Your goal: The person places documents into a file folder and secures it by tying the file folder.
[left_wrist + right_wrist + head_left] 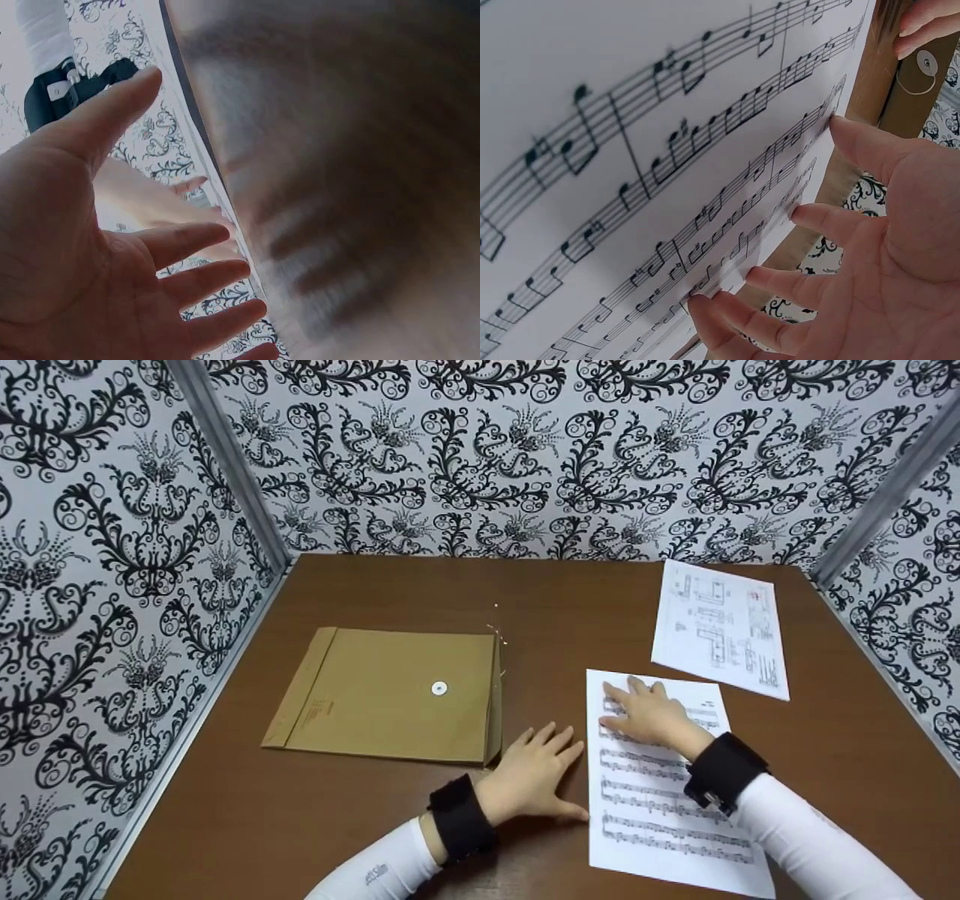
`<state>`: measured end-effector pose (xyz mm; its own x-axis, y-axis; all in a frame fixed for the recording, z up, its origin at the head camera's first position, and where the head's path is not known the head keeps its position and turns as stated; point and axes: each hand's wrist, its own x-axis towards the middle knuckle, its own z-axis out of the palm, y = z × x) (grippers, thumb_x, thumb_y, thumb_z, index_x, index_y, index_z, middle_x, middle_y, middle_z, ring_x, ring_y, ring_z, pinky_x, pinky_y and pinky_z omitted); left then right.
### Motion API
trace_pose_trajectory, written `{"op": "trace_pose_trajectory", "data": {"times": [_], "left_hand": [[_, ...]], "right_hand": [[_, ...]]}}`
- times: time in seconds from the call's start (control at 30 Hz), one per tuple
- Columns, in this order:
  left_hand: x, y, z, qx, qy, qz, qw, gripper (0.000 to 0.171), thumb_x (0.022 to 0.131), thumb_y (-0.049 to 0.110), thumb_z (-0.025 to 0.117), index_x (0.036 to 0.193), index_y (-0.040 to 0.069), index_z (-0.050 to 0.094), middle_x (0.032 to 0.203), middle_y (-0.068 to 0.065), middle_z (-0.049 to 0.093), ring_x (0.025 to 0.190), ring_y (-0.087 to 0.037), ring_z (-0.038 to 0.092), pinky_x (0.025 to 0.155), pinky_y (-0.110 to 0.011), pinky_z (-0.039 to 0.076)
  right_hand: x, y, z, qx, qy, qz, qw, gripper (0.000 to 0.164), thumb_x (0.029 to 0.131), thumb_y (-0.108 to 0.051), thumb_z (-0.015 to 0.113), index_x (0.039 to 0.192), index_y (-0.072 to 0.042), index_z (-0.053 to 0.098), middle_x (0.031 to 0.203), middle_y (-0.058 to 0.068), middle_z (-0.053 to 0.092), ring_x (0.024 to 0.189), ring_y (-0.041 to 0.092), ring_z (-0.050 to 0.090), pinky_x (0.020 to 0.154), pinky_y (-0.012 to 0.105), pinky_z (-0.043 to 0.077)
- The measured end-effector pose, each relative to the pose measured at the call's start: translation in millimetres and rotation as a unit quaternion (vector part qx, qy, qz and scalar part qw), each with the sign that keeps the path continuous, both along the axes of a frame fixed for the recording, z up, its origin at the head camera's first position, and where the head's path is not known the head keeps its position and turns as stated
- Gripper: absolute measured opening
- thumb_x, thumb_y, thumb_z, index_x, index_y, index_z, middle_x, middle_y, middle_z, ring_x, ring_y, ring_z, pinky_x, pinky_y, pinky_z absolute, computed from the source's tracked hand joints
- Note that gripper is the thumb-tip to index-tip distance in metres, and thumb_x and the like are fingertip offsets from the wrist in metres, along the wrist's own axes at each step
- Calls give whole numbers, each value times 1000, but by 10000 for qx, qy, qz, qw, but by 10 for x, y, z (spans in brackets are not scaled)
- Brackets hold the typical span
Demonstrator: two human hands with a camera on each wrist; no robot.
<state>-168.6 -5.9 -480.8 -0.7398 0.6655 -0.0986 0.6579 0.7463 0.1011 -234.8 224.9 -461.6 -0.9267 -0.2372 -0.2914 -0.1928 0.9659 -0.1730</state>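
On the brown table lies a sheet of music (660, 817), printed side up. My right hand (646, 714) rests on its upper part with fingers spread, and the right wrist view shows those fingertips (802, 214) on the printed staves. Left of the sheet, my left hand (534, 776) hovers low over the table, palm down and fingers spread, its thumb right at the sheet's left edge. In the left wrist view, its palm (67, 255) holds nothing. A brown envelope (390, 697) with a white button closure lies farther left, its opening side towards the left hand.
At the back right lies a paper with a technical drawing (720, 626), its near corner close to the music sheet. A thin white string (502, 641) trails from the envelope's right side. Patterned walls (525, 457) enclose the brown table (420, 592) at the back and sides.
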Motion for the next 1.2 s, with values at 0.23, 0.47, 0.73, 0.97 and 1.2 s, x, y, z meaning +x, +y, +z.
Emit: {"op": "trace_pose_trajectory", "data": {"times": [0.23,0.47,0.73,0.97,1.2], "left_hand": [[34,10,-7,-314,302,-235,9988,103,77,83,65,158,24,42,167,-3,37,155,-26,37,123,-46,38],[48,15,-6,-435,286,-192,9985,107,73,84,67,158,24,41,167,-2,36,156,-25,36,123,-46,38],[68,20,-8,-599,330,-204,9975,114,70,88,65,159,23,38,168,-1,35,156,-25,36,124,-47,36],[83,0,-12,-651,447,-199,9967,117,68,91,64,158,20,40,167,1,37,154,-24,39,123,-48,37],[76,-86,3,-726,527,-242,9957,117,69,91,63,158,20,38,166,1,39,154,-24,39,122,-49,39]], "right_hand": [[-75,-121,-1,-104,-13,-66,9999,69,102,-46,55,160,-14,36,164,34,25,142,65,31,101,78,41],[-101,-178,-1,-97,60,-38,9999,68,102,-46,56,159,-15,36,163,34,27,142,65,30,103,79,39],[-77,-142,-9,-335,114,-14,9994,69,100,-46,59,158,-13,39,163,34,28,140,65,34,101,76,43],[-25,9,33,-770,188,-76,9968,72,101,-45,59,157,-6,38,159,37,30,139,67,32,99,76,44],[35,251,93,-1332,153,-207,9908,75,101,-41,60,156,3,34,157,41,30,140,70,26,108,80,31]]}}
